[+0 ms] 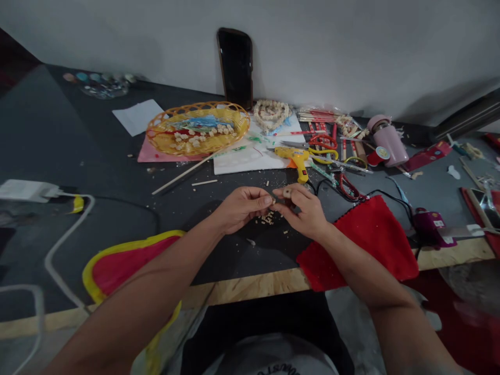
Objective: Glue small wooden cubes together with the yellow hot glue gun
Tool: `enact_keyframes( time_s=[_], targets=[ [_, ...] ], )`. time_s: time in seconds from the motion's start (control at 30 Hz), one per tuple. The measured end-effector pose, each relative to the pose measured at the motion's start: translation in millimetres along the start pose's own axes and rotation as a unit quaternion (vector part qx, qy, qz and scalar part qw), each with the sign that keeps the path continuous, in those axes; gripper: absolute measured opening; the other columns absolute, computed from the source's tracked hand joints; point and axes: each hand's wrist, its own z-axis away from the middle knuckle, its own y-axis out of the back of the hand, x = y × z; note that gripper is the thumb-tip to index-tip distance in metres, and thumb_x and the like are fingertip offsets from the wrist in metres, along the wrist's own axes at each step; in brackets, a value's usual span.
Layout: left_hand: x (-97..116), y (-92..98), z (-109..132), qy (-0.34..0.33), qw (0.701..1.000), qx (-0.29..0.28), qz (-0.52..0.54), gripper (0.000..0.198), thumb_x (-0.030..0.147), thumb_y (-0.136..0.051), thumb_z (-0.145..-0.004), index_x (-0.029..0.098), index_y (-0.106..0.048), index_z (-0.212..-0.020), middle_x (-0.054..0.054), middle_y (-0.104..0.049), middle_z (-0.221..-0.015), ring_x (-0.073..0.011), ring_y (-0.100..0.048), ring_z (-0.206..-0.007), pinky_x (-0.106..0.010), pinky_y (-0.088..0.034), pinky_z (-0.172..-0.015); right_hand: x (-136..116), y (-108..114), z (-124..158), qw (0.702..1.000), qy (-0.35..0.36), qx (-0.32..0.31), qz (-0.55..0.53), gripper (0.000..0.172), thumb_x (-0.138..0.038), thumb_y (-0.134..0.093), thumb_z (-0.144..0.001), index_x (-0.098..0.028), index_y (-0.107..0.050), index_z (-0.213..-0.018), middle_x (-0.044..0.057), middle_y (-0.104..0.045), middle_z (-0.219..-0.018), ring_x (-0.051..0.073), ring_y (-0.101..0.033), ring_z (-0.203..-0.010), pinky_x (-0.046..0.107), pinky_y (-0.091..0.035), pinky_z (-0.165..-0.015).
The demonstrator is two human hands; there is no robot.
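Above pale bits (267, 219), left fingers (261, 203) pinch small piece (273, 201); right fingers (288, 210) curled beside, hold unclear.

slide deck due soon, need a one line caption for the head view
Left hand and right hand meet near scattered pale bits on a dark table, before a yellow glue gun.

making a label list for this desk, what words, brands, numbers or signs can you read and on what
No text reads clearly.
Shirt: dark lettering, cut off by the picture edge, unreadable.
Red spool: label too small to read.
Purple object: pale labels, too small to read.
Yellow glue gun: small mark, too small to read.
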Motion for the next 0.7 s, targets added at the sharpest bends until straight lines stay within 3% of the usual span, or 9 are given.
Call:
enact_keyframes(
  time_s=[0.17,0.47,0.7],
  targets=[
    [-1.6,0.4,0.2,-0.002,1.000,-0.009,-0.012,0.028,0.037,-0.083,-0.060,0.012,-0.069,-0.062,0.000,-0.055,-0.050,-0.0080,-0.047,-0.050,-0.021,-0.032,-0.049,-0.6,0.4,-0.8,1.000,0.004,-0.021,-0.004,0.011,-0.023,-0.059,-0.087,-0.020,-0.064,-0.096,0.007,-0.067,-0.091,0.015,-0.066,-0.086,0.027,-0.057,-0.074],
    [-2.3,0.5,-0.2,-0.012,1.000,0.013,-0.022,0.028,0.031,-0.086,-0.056,0.011,-0.072,-0.070,-0.001,-0.061,-0.061,-0.0072,-0.049,-0.055,-0.021,-0.035,-0.054,1.1,1.3,0.3,0.997,0.022,-0.023,0.075,0.008,-0.022,-0.057,-0.087,-0.020,-0.063,-0.093,0.008,-0.068,-0.092,0.017,-0.066,-0.087,0.029,-0.057,-0.075],
    [0.1,-0.1,1.0,-0.006,1.000,0.003,-0.022,0.026,0.033,-0.085,-0.057,0.012,-0.071,-0.065,0.000,-0.059,-0.057,-0.0069,-0.048,-0.054,-0.020,-0.035,-0.052,0.6,1.1,-0.3,0.999,0.025,-0.009,0.028,0.009,-0.021,-0.059,-0.086,-0.019,-0.062,-0.094,0.008,-0.067,-0.092,0.016,-0.066,-0.086,0.027,-0.057,-0.071]
  ],
)
